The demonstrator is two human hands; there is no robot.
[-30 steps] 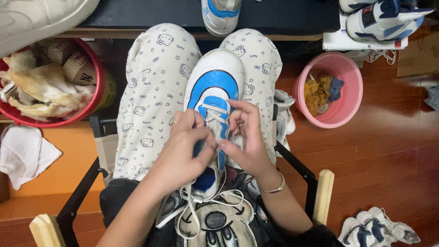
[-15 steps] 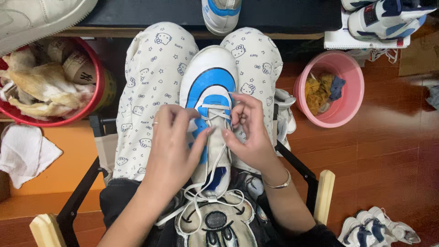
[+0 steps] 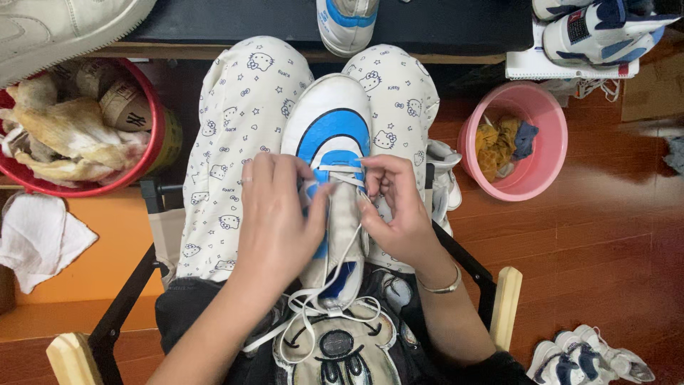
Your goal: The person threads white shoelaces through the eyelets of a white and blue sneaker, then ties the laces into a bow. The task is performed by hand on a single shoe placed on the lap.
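A red basin (image 3: 153, 153) of crumpled rags sits far left; the left hand (image 3: 278, 214) lies flat over the lace area of a white-and-blue sneaker (image 3: 331, 135), fingers pressing its side; the sneaker rests lengthwise on the person's lap, toe pointing away; the right hand (image 3: 399, 207) pinches a white lace (image 3: 342, 249) beside the eyelets; a pink bucket (image 3: 545, 114) stands on the floor at right.

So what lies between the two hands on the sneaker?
In the head view, the white lace and the sneaker's lacing strip lie between the left hand and the right hand; both hands pinch the lace.
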